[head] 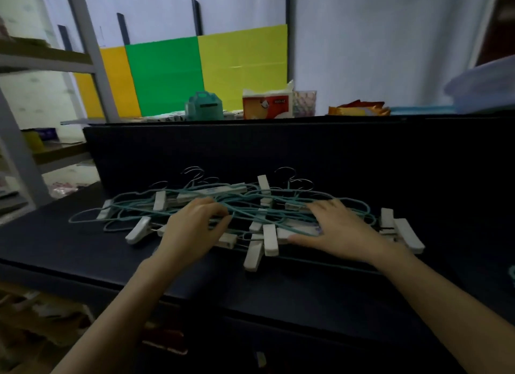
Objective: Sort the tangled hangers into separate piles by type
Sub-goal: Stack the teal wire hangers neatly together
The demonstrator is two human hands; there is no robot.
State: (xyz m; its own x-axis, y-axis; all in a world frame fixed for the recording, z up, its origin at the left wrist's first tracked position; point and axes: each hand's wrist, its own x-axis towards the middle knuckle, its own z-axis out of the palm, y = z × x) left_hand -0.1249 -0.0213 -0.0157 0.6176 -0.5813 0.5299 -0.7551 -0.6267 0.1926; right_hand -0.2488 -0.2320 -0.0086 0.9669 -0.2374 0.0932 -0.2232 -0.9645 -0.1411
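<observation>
A tangled heap of hangers lies on the dark table (83, 242). Thin teal wire hangers (131, 207) are woven through metal hangers with white clips (138, 233). Metal hooks (195, 175) stick out at the far side. My left hand (192, 231) rests on the middle of the heap, its fingers curled around teal wires. My right hand (342, 231) lies flat on the right part of the heap, fingers spread and thumb pointing left over a white clip bar. More white clips (404, 232) lie to the right of it.
A dark upright panel (278, 150) stands just behind the heap. Beyond it sit a teal box (204, 105), a red and white tissue pack (267, 103) and snack wrappers (359, 110). A grey shelf frame (16, 150) stands on the left.
</observation>
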